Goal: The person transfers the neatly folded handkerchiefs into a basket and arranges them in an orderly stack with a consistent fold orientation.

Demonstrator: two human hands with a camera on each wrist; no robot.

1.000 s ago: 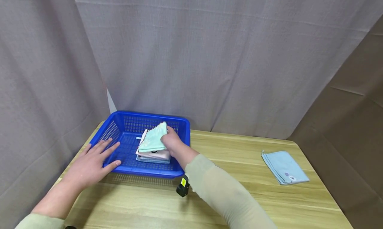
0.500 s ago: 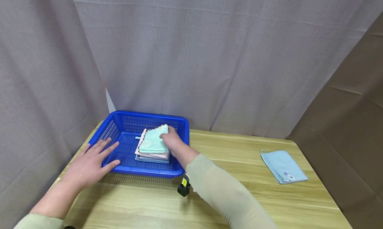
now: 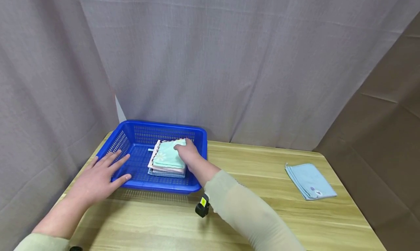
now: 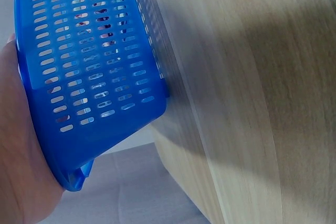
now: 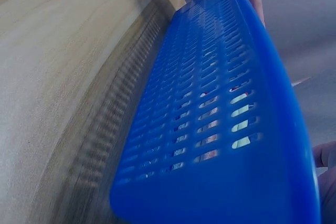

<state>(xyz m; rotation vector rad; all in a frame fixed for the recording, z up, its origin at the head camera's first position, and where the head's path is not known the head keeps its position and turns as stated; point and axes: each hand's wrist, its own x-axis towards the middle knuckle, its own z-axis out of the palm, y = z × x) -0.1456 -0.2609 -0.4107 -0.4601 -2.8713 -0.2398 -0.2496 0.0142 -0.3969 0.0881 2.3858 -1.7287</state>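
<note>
A blue plastic basket (image 3: 136,167) with slotted walls stands at the table's left back. Inside it, towards the right, lies a stack of small folded towels. On top is a mint-green towel (image 3: 166,154) with a flower print and a dark-and-white edge. A pink towel (image 3: 152,163) and blue towels (image 3: 166,174) lie beneath. My right hand (image 3: 189,154) pinches the mint towel's right edge, thumb on top; its other fingers are mostly hidden. My left hand (image 3: 100,180) rests with spread fingers over the basket's left front rim. Slotted basket walls (image 4: 105,124) fill much of both wrist views.
A folded light-blue towel (image 3: 311,181) with a small loop and round motifs lies on the wooden table (image 3: 249,163) at the right. Grey curtain (image 3: 213,61) hangs behind and to the left; a brown panel (image 3: 377,145) borders the right.
My right hand has lowered the mint towel and laid it flatter on the stack, covering more of the pink one. The left hand has stayed at the rim.
</note>
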